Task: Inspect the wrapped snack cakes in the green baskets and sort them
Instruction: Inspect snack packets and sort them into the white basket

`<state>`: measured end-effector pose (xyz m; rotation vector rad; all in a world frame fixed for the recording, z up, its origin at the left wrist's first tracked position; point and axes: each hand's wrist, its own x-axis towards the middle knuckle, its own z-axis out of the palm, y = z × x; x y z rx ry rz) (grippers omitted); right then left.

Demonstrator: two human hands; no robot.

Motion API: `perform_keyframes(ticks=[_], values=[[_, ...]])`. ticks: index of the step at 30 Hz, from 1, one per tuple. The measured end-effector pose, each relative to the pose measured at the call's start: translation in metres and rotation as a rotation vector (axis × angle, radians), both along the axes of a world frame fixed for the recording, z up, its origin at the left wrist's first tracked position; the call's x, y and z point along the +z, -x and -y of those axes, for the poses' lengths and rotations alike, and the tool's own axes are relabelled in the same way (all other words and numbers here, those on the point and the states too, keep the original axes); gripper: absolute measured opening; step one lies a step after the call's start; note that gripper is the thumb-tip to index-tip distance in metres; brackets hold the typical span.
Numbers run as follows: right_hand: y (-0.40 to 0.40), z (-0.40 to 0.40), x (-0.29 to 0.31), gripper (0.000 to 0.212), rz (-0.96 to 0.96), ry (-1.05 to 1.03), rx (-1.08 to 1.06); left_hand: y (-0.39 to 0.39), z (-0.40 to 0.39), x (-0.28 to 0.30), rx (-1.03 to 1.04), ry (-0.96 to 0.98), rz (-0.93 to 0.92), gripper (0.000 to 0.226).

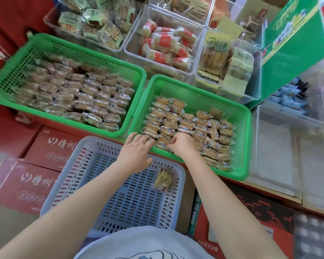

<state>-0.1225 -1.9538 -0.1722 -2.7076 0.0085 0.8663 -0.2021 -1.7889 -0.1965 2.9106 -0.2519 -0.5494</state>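
Checking step: both hands reach into the right green basket. Left hand fingers lie loose on cakes; right hand fingers curl, pinching one wrapper. Next, I think, lift it up to look

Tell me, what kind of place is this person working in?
Probably a snack shop or its stockroom. Clear display bins hold wrapped snacks of several kinds, red cartons are stacked below, and two green baskets hold many wrapped snack cakes.
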Motion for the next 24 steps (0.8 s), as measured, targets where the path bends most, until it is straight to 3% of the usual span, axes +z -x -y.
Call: perform_keyframes(ticks=[5, 10, 18, 24], values=[[0.002, -0.009, -0.002, 0.007, 0.045, 0.064, 0.206, 0.001, 0.002, -0.007, 0.029, 0.025, 0.020, 0.066], [0.004, -0.014, -0.004, 0.019, 0.098, 0.101, 0.372, 0.001, 0.002, -0.009, 0.037, 0.024, 0.008, 0.066], [0.001, -0.018, -0.003, 0.010, 0.092, 0.134, 0.425, 0.000, 0.003, -0.003, 0.035, -0.006, 0.002, 0.056], [-0.001, -0.024, 0.003, 0.020, 0.000, 0.214, 0.438, -0.008, 0.006, 0.001, 0.036, -0.071, -0.014, 0.047]])
